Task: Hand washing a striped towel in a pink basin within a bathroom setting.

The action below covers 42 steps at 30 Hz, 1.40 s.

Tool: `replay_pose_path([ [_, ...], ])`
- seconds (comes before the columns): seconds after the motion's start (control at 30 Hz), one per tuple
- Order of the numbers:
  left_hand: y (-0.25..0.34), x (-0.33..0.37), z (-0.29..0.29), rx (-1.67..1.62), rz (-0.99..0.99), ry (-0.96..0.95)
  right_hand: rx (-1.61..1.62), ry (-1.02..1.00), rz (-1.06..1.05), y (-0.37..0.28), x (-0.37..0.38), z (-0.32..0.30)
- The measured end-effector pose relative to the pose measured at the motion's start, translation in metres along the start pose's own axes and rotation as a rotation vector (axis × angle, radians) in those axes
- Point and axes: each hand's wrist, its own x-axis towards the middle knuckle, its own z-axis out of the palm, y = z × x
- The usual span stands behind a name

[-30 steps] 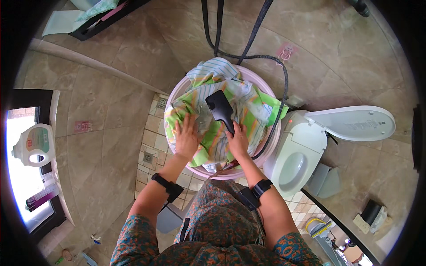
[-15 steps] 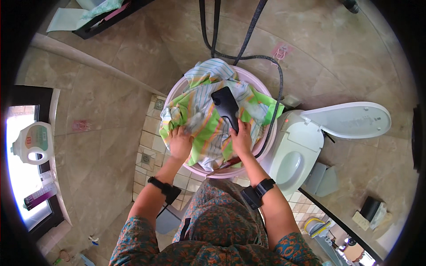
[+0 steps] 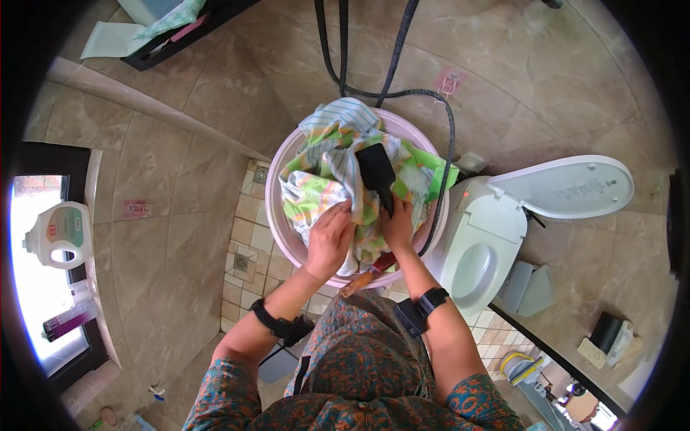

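Inside a round pink tub [image 3: 277, 205] lies a heap of striped cloth [image 3: 338, 118], white, green and orange. My left hand [image 3: 332, 235] is closed on a fold of it at the near left. My right hand [image 3: 397, 226] grips the handle of a black handheld shower head [image 3: 376, 169], whose flat rectangular head points away from me over the cloth. A black hose [image 3: 451, 154] curves down the tub's right side toward my right wrist. Beneath my right hand, a reddish-brown handle-like piece with a wooden end [image 3: 356, 284] lies across the near rim.
To the right stands a white toilet [image 3: 471, 269] with its lid [image 3: 568, 188] raised. A grey bin [image 3: 528, 289] sits beside it. At left, a white jug [image 3: 61, 235] rests by the window. A floor drain [image 3: 241, 262] shows in the tiles left of the tub.
My left hand has gone from lying on the cloth to gripping it, and has moved right, bunching the cloth inward. The shower head has shifted slightly right and nearer.
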Motion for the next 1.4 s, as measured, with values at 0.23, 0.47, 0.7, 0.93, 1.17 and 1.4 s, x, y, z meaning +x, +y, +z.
replay_pose_path([
  [0.23, -0.024, 0.03, 0.039, -0.092, -0.049, -0.15, 0.044, -0.131, 0.0, 0.001, 0.0, 0.019],
  [0.47, -0.08, 0.04, 0.087, 0.279, 0.072, -0.563, 0.141, 0.028, -0.131, 0.04, -0.007, 0.048],
  [0.7, -0.088, 0.051, 0.099, 0.55, -0.08, -0.748, 0.103, -0.159, -0.101, 0.051, -0.004, 0.041],
  [0.93, -0.128, 0.049, 0.121, 0.556, -0.141, -0.827, 0.069, -0.154, -0.115, 0.071, 0.004, 0.062],
  [1.17, -0.153, 0.052, 0.135, 0.454, -0.199, -0.829, 0.094, -0.118, -0.14, 0.065, 0.01, 0.06],
  [1.4, -0.151, 0.061, 0.13, 0.531, -0.224, -0.884, 0.332, 0.122, 0.153, -0.005, -0.001, 0.038],
])
